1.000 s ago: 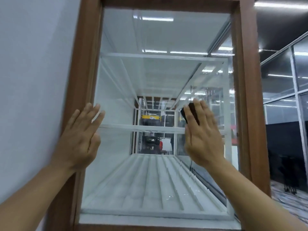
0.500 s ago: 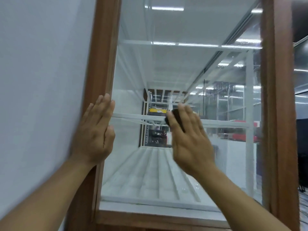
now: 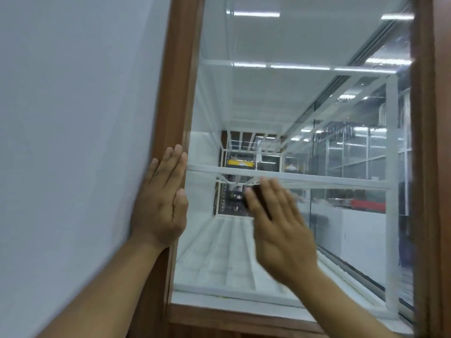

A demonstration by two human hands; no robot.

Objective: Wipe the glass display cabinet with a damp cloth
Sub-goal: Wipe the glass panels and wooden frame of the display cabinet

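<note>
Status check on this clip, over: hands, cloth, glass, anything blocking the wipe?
Left hand flat on the wooden frame. Right hand flat, pressing the dark cloth against the glass. Nothing in the way on the pane.

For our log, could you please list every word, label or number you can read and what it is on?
No text can be read.
The yellow strip seen through the glass at the far end may carry print, but it is too small and blurred.
The wooden frame and the dark cloth under the right hand show no lettering.
</note>
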